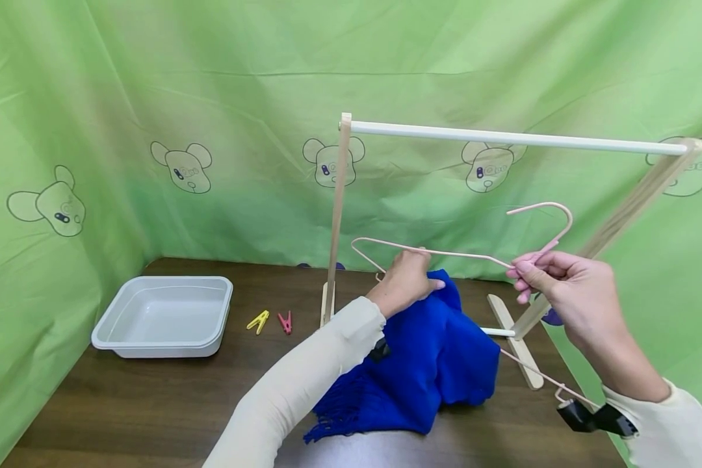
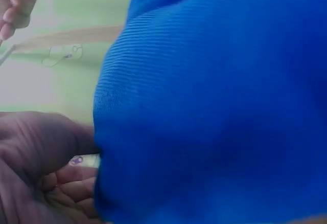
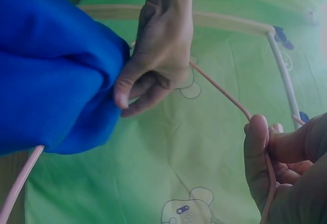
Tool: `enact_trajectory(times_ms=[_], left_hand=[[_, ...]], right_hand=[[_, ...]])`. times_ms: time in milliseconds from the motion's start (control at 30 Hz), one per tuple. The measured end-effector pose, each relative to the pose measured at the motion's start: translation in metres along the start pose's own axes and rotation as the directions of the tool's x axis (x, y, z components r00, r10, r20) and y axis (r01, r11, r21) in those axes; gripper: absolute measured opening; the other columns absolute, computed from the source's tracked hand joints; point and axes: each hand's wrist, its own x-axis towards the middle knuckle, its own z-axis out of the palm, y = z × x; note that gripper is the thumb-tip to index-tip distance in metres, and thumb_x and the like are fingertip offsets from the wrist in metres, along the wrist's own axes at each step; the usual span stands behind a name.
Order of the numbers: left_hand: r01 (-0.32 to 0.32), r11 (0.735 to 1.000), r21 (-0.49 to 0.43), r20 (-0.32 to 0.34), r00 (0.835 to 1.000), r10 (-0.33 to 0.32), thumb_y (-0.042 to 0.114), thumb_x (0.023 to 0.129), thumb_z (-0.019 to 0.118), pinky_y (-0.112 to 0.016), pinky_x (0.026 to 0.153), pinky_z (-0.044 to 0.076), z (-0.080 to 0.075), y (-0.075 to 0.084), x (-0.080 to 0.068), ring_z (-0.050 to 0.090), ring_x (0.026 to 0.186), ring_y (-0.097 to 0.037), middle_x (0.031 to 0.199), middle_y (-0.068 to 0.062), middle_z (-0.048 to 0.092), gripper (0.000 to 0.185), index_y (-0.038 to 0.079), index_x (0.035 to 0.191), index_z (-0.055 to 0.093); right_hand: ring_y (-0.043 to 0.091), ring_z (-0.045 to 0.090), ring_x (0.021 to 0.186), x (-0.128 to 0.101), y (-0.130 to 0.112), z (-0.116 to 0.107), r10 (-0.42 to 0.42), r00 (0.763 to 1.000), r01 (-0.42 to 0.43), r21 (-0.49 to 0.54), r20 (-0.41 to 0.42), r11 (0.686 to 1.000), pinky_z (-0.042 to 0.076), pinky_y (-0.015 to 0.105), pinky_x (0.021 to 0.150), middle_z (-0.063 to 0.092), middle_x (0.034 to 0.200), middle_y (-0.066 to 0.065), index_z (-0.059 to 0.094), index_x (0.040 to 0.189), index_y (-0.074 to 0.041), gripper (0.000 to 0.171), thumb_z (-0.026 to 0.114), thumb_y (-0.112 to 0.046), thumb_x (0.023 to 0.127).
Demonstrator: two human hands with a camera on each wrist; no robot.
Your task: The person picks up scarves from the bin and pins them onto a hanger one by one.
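Main risk, I judged: the scarf sliding off the hanger. The bar it hung over seemed to slope toward the near right of the rack, so loose cloth could run that way once the left hand let go. That hand pinched the scarf's upper edge, thumb against fingers, in front of the rack's opening. Couldn't tell whether the upper wire touched that hand.

Right hand gripped the hanger's neck in front of the rack's right post. One-point hold, so a tug on the cloth could twist the frame; lopsided drape would make it worse. Snag risk too: the hanger's near end, small notch included, stuck out past the rack's right foot, close to the right sleeve. A forearm could also catch the fringe, which lay low on the near side of the rack.

Orientation: hook pointed up, its tip curling left toward the rack's middle, below the top bar and apart from it. Hanger's long axis ran slantwise, far left between the rack's posts to near right beyond its right foot. Scarf hung bunched before the rack, fringed end pointing near left. Exact lie of its folds: couldn't tell.
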Motion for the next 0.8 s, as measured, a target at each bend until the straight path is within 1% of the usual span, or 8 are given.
enact_trajectory(times_ms=[167,300,367,467,533,567,633,800], left_hand=[[-0.081,0.98,0.184,-0.105,0.989,0.102,0.02,0.091,0.073,-0.027,0.061,0.051,0.003,0.003,-0.006,0.068,0.078,-0.016,0.082,0.005,0.071,0.014,0.018,0.078,0.072],[-0.222,0.939,0.262,-0.19,0.942,0.275,0.012,0.088,0.071,-0.026,0.067,0.053,0.01,0.008,-0.014,0.068,0.079,-0.012,0.082,0.008,0.07,0.016,0.022,0.078,0.078],[-0.336,0.9,0.279,-0.209,0.893,0.398,0.009,0.088,0.068,-0.024,0.074,0.053,0.016,0.013,-0.02,0.067,0.079,-0.01,0.08,0.009,0.068,0.02,0.022,0.076,0.077],[-0.498,0.82,0.282,-0.23,0.795,0.562,0.006,0.09,0.062,-0.022,0.077,0.051,0.029,0.017,-0.028,0.064,0.078,-0.009,0.077,0.009,0.064,0.023,0.021,0.076,0.073],[-0.567,0.765,0.306,-0.232,0.735,0.637,0.009,0.092,0.06,-0.021,0.078,0.049,0.038,0.019,-0.032,0.062,0.078,-0.008,0.078,0.009,0.064,0.023,0.022,0.076,0.071],[-0.583,0.747,0.32,-0.228,0.718,0.658,0.015,0.095,0.06,-0.021,0.08,0.049,0.042,0.019,-0.034,0.062,0.08,-0.008,0.081,0.01,0.066,0.021,0.023,0.081,0.074],[-0.599,0.722,0.348,-0.196,0.706,0.68,0.028,0.098,0.061,-0.019,0.085,0.048,0.049,0.019,-0.037,0.063,0.088,-0.007,0.092,0.012,0.071,0.018,0.025,0.097,0.078],[-0.636,0.657,0.404,-0.022,0.711,0.703,0.05,0.097,0.063,-0.018,0.1,0.045,0.058,0.017,-0.041,0.062,0.11,-0.006,0.122,0.013,0.072,0.043,0.023,0.13,0.07]], right_hand=[[0.013,0.069,0.054,0.0,0.002,-0.002,0.024,1.0,-0.024,-0.01,-0.006,1.0,0.057,0.026,0.051,0.076,0.073,0.002,0.077,0.088,-0.003,0.007,0.073,0.001,0.09],[0.012,0.07,0.056,0.001,0.003,-0.002,0.031,0.999,-0.032,-0.041,-0.026,0.999,0.057,0.026,0.052,0.076,0.072,0.001,0.077,0.089,-0.004,0.005,0.074,-0.001,0.09],[0.012,0.07,0.056,0.001,0.003,-0.002,0.024,0.999,-0.025,-0.043,-0.035,0.999,0.057,0.026,0.052,0.076,0.072,0.001,0.077,0.089,-0.003,0.004,0.073,-0.001,0.09],[0.011,0.07,0.058,0.003,0.002,-0.002,0.013,0.999,-0.015,-0.032,-0.044,0.999,0.057,0.025,0.052,0.077,0.073,0.001,0.077,0.091,-0.002,0.004,0.074,-0.001,0.09],[0.011,0.07,0.058,0.003,0.0,-0.002,0.01,0.999,-0.012,-0.028,-0.049,1.0,0.057,0.025,0.053,0.077,0.074,0.002,0.077,0.092,-0.002,0.003,0.074,-0.002,0.09],[0.011,0.07,0.058,0.003,-0.001,-0.002,0.01,0.998,-0.012,-0.035,-0.056,0.999,0.057,0.025,0.053,0.077,0.074,0.002,0.077,0.092,-0.002,0.003,0.074,-0.003,0.09],[0.011,0.07,0.058,0.003,-0.003,-0.001,0.005,0.998,-0.007,-0.023,-0.058,1.0,0.057,0.025,0.052,0.077,0.074,0.002,0.077,0.092,-0.001,0.003,0.074,-0.002,0.09],[0.011,0.069,0.057,0.003,-0.008,-0.001,0.007,0.998,-0.007,-0.001,-0.07,1.0,0.057,0.026,0.05,0.076,0.072,0.004,0.076,0.089,0.001,0.003,0.074,0.001,0.089]])
